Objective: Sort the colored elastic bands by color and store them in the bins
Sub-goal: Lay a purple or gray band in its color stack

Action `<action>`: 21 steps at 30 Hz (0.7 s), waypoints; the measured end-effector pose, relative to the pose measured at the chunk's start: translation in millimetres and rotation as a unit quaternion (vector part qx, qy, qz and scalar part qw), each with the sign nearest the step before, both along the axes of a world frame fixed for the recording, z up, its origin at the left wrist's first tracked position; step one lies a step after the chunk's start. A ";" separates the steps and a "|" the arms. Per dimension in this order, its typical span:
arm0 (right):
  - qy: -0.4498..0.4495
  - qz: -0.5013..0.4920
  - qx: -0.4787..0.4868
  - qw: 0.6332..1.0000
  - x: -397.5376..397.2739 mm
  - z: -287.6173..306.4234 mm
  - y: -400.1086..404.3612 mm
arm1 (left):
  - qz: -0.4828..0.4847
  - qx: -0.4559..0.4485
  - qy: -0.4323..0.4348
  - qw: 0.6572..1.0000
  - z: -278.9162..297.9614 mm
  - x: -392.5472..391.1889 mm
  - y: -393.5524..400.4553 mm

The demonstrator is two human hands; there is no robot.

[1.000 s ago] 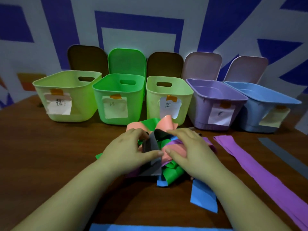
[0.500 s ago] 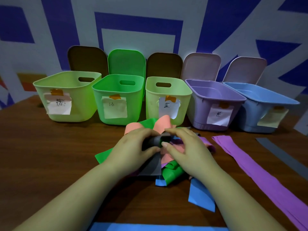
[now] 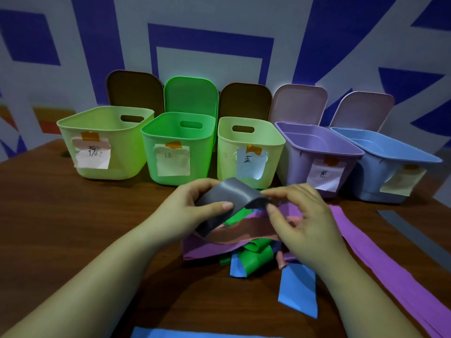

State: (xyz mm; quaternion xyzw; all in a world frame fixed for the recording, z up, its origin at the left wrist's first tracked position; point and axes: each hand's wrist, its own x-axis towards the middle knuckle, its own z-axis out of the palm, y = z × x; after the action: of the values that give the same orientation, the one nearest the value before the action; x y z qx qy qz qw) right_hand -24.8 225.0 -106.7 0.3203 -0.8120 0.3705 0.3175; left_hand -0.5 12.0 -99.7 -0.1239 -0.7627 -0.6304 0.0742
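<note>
Bins (image 3: pixel 175 152): smooth plastic, paper labels (image 3: pixel 173 160). Grey band (image 3: pixel 231 193): slight sheen, rubbery. Table (image 3: pixel 73 215): dark wood grain.

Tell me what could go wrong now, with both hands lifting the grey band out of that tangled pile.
The grey band, gripped by the left hand and right hand, runs down under the pink band; pulling may drag it and other colours along. The blue bin's label is unreadable, so grey could be misfiled.

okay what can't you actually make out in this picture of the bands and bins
Head view only:
- Blue bin label: angled away, writing unreadable.
- Bin insides: walls hide the bottoms.
- Band pile: right hand and gray band, gripped by left hand, cover part.
- Long purple band: cut off by the frame edge.
</note>
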 end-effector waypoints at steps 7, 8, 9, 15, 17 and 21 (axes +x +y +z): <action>-0.189 0.116 0.047 0.974 5.2 -2.8 -3.6 | -0.110 -0.105 0.027 0.988 11.4 13.3 -8.1; -0.162 0.104 0.060 0.979 4.7 -2.9 -4.9 | -0.120 -0.118 0.028 0.985 13.2 15.3 -8.4; -0.145 0.094 0.059 0.983 4.3 -3.1 -6.0 | -0.127 -0.134 0.030 0.982 14.3 16.5 -9.1; -0.036 0.032 0.041 0.998 1.9 -3.0 -5.5 | -0.004 -0.206 0.046 0.977 16.6 14.0 -19.5; -0.016 0.028 0.043 0.999 1.6 -1.4 -3.1 | 0.057 -0.166 0.040 0.984 20.1 11.7 -23.1; 0.032 -0.032 0.058 0.997 4.0 1.9 -2.5 | 0.099 -0.074 0.044 0.991 21.4 7.6 -24.9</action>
State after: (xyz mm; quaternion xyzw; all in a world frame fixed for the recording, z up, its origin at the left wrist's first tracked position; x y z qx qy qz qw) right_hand -20.8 222.5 -104.8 0.3241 -0.8311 0.3023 0.3360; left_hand 7.1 -12.9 -78.3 -0.0802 -0.8119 -0.5554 0.1606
